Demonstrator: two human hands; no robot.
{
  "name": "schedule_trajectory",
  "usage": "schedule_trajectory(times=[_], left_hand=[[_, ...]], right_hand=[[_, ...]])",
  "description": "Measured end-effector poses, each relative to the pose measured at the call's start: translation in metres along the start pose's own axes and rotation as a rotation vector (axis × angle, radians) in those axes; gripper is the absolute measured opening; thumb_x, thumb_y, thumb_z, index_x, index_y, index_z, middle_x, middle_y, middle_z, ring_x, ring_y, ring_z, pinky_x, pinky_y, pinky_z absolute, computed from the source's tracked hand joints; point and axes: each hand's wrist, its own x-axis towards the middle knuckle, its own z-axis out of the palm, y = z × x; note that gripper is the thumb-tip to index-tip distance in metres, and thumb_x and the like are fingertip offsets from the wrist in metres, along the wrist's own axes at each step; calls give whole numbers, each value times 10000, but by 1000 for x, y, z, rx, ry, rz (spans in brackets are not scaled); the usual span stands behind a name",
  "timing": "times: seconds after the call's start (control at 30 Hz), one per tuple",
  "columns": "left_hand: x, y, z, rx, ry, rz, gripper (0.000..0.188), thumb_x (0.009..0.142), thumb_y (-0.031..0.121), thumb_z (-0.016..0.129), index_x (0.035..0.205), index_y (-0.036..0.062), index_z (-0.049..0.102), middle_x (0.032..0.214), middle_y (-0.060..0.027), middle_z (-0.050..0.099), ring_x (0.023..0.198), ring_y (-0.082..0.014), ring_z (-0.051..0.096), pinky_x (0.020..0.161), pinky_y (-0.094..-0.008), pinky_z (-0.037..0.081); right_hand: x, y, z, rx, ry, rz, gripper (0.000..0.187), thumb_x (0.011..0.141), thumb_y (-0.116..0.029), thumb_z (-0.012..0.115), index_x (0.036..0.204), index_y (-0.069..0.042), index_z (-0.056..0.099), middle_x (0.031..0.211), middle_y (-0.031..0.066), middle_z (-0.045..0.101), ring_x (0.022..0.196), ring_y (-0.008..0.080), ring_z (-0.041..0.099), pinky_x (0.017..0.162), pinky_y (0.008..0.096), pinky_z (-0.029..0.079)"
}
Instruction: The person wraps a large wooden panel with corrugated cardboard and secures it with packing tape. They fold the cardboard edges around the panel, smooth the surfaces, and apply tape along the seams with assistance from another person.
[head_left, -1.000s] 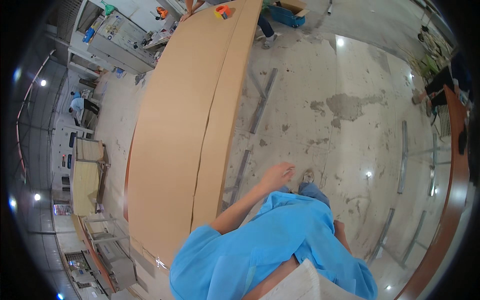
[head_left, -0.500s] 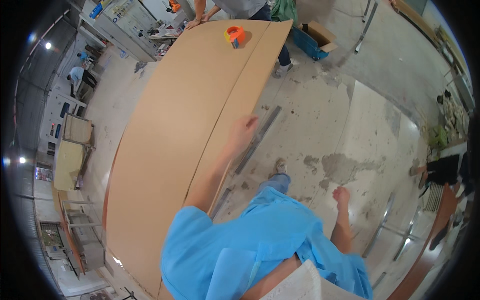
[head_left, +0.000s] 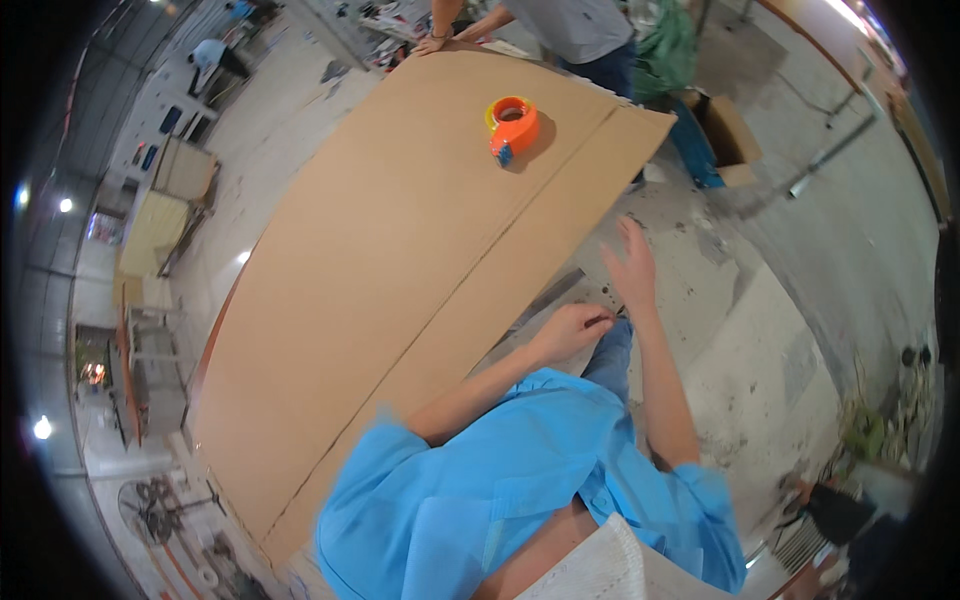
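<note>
A large flat brown cardboard sheet (head_left: 350,260) with a crease along its right side stretches out to my left and ahead. On its far part lies an orange tape dispenser (head_left: 516,126) with a roll of tape, out of reach of both hands. My left hand (head_left: 570,333) is just off the sheet's right edge, in front of my body, its fingers curled in with nothing visible in them. Farther out, my right hand (head_left: 633,268) is raised beside the same edge. Its fingers are spread and it holds nothing.
At the far edge another person's hand (head_left: 432,43) rests on the cardboard. A blue bin (head_left: 695,145) with an open carton stands on the floor beyond the right corner, near a green sack (head_left: 668,55). A standing fan (head_left: 147,508) is at lower left.
My right hand has swung up and forward from my right side to the sheet's edge. My left hand has drawn back toward my body. The view has shifted, and the tape dispenser appears nearer.
</note>
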Motion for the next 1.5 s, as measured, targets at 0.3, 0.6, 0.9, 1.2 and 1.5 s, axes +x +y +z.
schedule_trajectory(times=[0.3, 0.6, 0.9, 1.2, 1.5], left_hand=[[66, 5, -16, -227, 670, -385, 320, 1023, 255, 605, 1212, 5, 666, 1064, -140, 721, 1015, -222, 682, 888, -343, 531], [144, 17, 9, -529, 985, -317, 331, 1040, 250, 589, 1218, -21, 650, 1133, -104, 697, 1119, -192, 631, 987, -342, 481], [191, 39, -6, -574, 1332, -174, 497, 1034, 357, 570, 1344, -30, 541, 1245, -101, 649, 1185, -191, 589, 1042, -360, 435], [208, 69, -29, -980, 733, -9, 558, 959, 345, 686, 1348, -25, 536, 1286, -116, 649, 1229, -218, 586, 1056, -386, 442], [186, 78, -14, -622, 546, -187, 613, 888, 324, 784, 1370, 16, 562, 1301, -94, 634, 1248, -182, 544, 1069, -366, 416]], right_hand=[[279, -41, 143, -533, -491, -887, 439, 843, -173, 661, 1248, -20, 589, 1340, 162, 567, 1394, 329, 416, 1191, 441, 308], [320, -17, 166, -384, -830, -1039, 248, 795, -141, 702, 1028, -60, 684, 1131, 126, 666, 1316, 321, 485, 1213, 457, 288], [240, -27, 28, 639, -877, 285, 481, 894, -325, 766, 1149, 63, 644, 1038, 117, 717, 887, 155, 683, 814, 310, 548], [220, -2, -81, 445, -762, -208, 408, 938, -229, 700, 1263, 1, 616, 1104, 90, 704, 1123, 206, 640, 954, 384, 509], [277, -2, -152, 608, -699, 171, 288, 981, -212, 627, 1175, -6, 682, 1120, 82, 684, 1060, 159, 624, 929, 299, 477]])
